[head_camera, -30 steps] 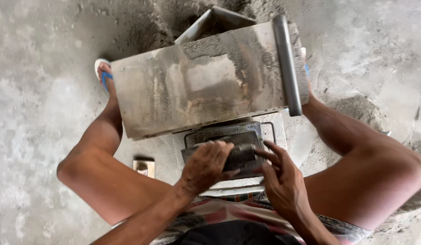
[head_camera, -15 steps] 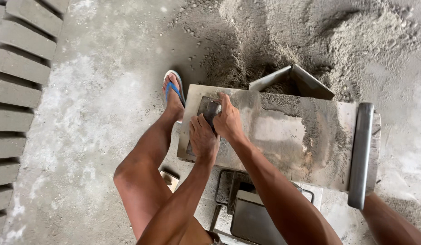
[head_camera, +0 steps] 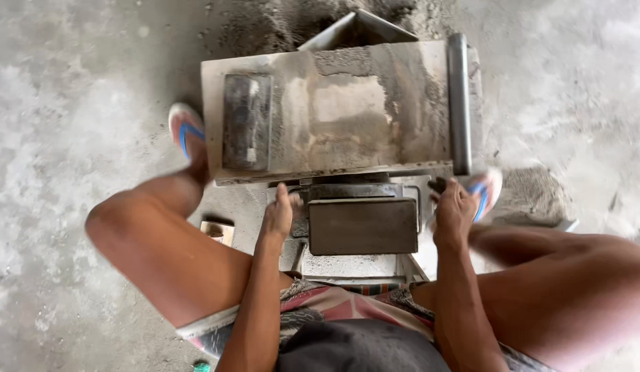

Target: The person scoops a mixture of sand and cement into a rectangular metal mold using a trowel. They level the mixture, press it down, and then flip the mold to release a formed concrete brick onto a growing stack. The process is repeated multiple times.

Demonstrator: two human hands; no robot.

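Observation:
A grey rectangular block (head_camera: 363, 226) sits in the mould of a dusty metal press (head_camera: 347, 265) between my knees. My left hand (head_camera: 279, 215) rests with its fingers against the mould's left side, beside the block. At the mould's right edge is my right hand (head_camera: 454, 212), fingers curled near a small dark part; whether it grips anything is unclear. The press's big metal lid (head_camera: 347, 117) lies tipped back beyond the block, with a dark rectangular plate (head_camera: 248, 122) on its left and a round bar handle (head_camera: 460, 103) along its right.
My feet in blue sandals stand on either side of the press, the left foot (head_camera: 186, 131) and the right foot (head_camera: 487, 189). A heap of grey sand (head_camera: 279, 24) lies behind the machine. A small wooden piece (head_camera: 218, 231) sits by my left leg on the concrete floor (head_camera: 72, 138).
Half a second ago both hands reached up to the dark plate at the lid's left end. They have since come back down to either side of the block in the mould.

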